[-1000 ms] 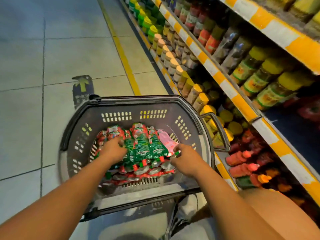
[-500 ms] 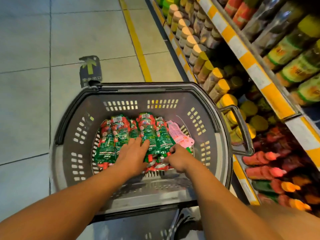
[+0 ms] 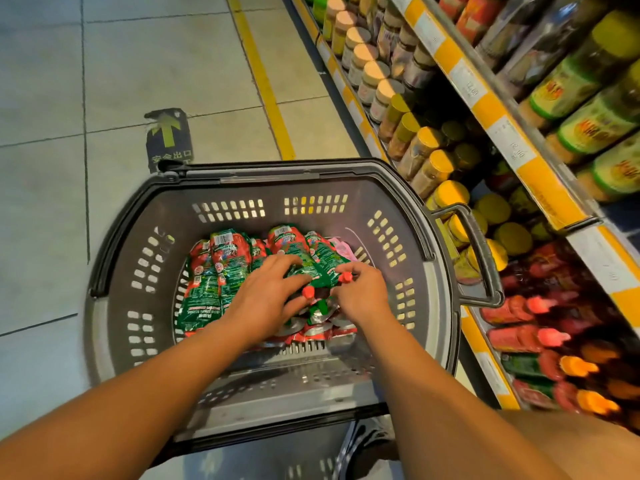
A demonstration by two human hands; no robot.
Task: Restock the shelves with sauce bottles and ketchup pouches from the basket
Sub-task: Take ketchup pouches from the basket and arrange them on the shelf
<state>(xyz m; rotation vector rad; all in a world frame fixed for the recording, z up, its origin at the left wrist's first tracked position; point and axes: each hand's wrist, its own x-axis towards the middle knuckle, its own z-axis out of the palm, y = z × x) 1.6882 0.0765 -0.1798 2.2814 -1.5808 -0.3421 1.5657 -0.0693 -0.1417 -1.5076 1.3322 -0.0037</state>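
A dark grey shopping basket [image 3: 114, 265] sits on the floor before me, holding several green and red ketchup pouches [image 3: 207, 282] with red caps. My left hand [image 3: 266, 299] lies over the middle pouches, fingers spread and curling round them. My right hand [image 3: 363, 296] pinches the red-capped neck of a pouch [image 3: 325, 268] beside it. To the right run the shelves [image 3: 540, 188], with red sauce bottles [image 3: 516, 337] lying on the lowest level.
Jars with yellow and beige lids [image 3: 429, 168] fill the shelf beyond the basket's right handle [image 3: 481, 258]. A yellow floor line [image 3: 266, 95] and an arrow sticker [image 3: 169, 136] mark the tiled aisle on the left. My knee [image 3: 588, 445] shows at bottom right.
Both hands have drawn together over the middle pouches. My right hand has taken hold of a pouch neck and the pouches there are bunched up. The view has tilted down.
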